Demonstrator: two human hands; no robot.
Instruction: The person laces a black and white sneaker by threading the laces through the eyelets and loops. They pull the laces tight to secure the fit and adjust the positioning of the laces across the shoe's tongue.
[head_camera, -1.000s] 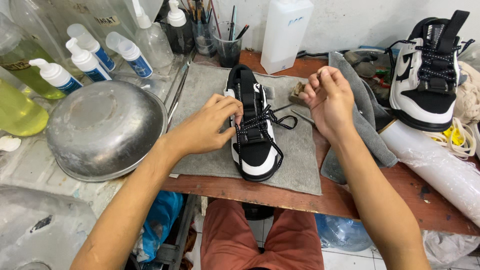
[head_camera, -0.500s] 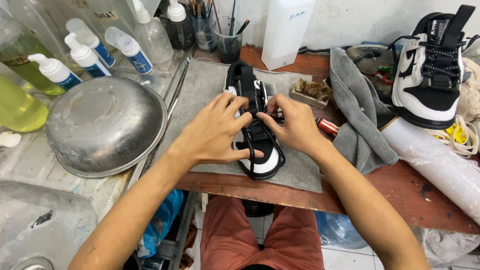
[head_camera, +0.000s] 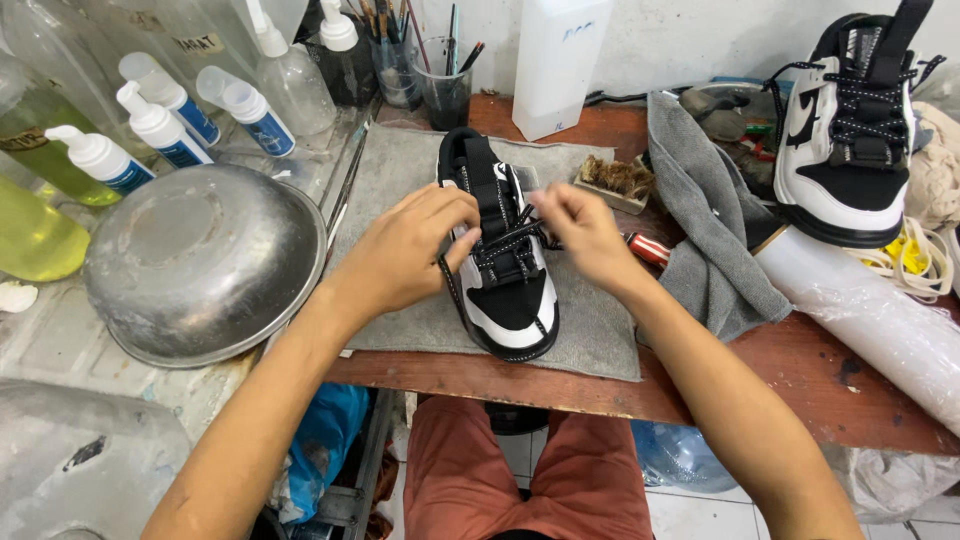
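Grey towel (head_camera: 400, 190) covers the wooden workbench (head_camera: 800, 385), a black-and-white sneaker (head_camera: 505, 290) (toe toward the person) lying on it. Left hand (head_camera: 410, 250) and right hand (head_camera: 585, 235) each pinch its black laces (head_camera: 505, 245). An upturned metal bowl (head_camera: 205, 260) sits just left.

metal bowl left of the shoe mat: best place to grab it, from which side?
Take the metal bowl by its near rim at the table's front edge, coming from below-front. It lies upside down, so the dome offers no grip; bottles crowd the far side.

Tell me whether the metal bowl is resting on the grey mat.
No, the metal bowl sits left of the grey mat, on the glass-topped surface.
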